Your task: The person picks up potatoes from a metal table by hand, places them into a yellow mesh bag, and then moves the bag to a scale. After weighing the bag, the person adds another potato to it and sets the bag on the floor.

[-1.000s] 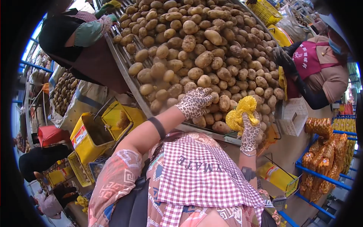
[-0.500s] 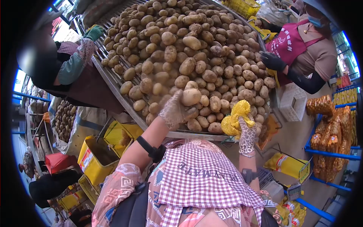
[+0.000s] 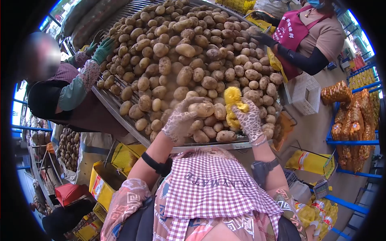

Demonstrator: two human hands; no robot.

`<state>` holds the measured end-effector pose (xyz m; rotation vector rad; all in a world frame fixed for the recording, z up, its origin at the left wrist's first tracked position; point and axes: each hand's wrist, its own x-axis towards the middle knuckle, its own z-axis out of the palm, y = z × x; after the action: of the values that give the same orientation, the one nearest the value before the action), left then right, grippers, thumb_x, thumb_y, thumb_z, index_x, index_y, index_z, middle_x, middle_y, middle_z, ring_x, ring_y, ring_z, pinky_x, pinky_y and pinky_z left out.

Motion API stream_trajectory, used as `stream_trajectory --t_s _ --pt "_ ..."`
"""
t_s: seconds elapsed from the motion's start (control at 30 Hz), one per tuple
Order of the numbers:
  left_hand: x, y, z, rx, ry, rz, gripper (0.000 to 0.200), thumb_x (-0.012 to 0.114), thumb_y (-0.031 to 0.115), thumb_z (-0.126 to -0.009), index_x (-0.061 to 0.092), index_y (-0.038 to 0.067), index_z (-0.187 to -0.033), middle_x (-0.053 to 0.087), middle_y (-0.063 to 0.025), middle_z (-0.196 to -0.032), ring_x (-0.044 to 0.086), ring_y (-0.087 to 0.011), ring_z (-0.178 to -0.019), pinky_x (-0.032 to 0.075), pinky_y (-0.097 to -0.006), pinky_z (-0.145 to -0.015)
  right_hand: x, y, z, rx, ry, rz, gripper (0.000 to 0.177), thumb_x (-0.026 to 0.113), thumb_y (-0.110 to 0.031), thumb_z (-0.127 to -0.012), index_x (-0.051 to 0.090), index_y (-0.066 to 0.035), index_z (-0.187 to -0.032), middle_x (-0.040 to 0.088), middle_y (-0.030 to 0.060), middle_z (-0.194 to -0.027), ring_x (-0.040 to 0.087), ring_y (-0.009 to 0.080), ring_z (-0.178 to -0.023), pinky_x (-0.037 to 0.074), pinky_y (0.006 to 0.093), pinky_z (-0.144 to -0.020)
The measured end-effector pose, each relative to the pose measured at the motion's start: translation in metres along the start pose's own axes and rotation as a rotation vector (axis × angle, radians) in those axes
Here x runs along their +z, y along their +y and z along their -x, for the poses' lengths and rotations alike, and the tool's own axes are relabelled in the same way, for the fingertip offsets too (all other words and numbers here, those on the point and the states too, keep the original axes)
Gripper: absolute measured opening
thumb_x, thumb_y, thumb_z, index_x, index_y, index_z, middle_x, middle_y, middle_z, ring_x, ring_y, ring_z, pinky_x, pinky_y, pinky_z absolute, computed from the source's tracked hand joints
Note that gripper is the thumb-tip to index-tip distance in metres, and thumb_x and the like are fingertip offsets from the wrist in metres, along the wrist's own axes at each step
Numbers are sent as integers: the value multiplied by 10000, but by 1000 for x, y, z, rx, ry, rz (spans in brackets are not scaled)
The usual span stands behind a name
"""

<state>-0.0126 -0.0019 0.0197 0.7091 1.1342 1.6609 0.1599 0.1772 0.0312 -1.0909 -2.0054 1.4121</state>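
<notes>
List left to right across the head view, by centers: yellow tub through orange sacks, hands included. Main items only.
Yellow tub → left hand → gripped potato → yellow netting → right hand → white crate → orange sacks.

A tan, speckled oval potato [image 3: 202, 109] is sitting in the spotted-gloved left hand [image 3: 179, 120], its length running roughly parallel to the near edge of the slatted metal table [image 3: 201, 146]. A bright yellow mesh bag [image 3: 232, 96] is bunching, crumpled, in the right hand [image 3: 250, 118] near that edge; its mouth seems hard to make out. Loose brown, earth-dusted potatoes [image 3: 185, 50] are covering the table, piling up toward its far edge.
</notes>
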Motion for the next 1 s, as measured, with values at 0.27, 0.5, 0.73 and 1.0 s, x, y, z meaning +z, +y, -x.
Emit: stream_trajectory --t_s 0.27,0.5,0.73,1.0 --pt "-13 2 -12 12 -28 67 758 791 227 -741 399 16 -1354 485 -125 -1320 455 -218 -1266 400 -343 -1051 18 -35 4 -820 -142 443 398 774 -194 -770 651 2 -1094 651 173 -1087 623 264 -1055 496 369 -925" --pt "-16 9 -18 -42 -104 343 777 755 229 -750 360 2 -1379 489 -173 -1309 510 -274 -1226 445 -388 -1022 18 -45 -2 -685 -136 270 430 785 -200 -779 625 14 -1116 652 156 -1085 619 247 -1053 494 370 -935" --pt "-29 -14 -19 -159 -122 860 712 615 333 -844 342 28 -1427 475 -145 -1378 492 -265 -1242 369 -407 -1075 35 -18 -24 39 -139 -132 440 769 -214 -792 617 12 -1138 650 146 -1066 630 247 -1021 507 354 -917" --pt "-38 -12 -29 -211 -161 875 621 583 367 -899 386 37 -1387 497 -110 -1336 543 -232 -1148 434 -382 -994 40 -18 -38 -315 -184 419 391 748 -171 -776 648 -26 -1125 652 167 -1080 619 316 -1031 478 386 -941"
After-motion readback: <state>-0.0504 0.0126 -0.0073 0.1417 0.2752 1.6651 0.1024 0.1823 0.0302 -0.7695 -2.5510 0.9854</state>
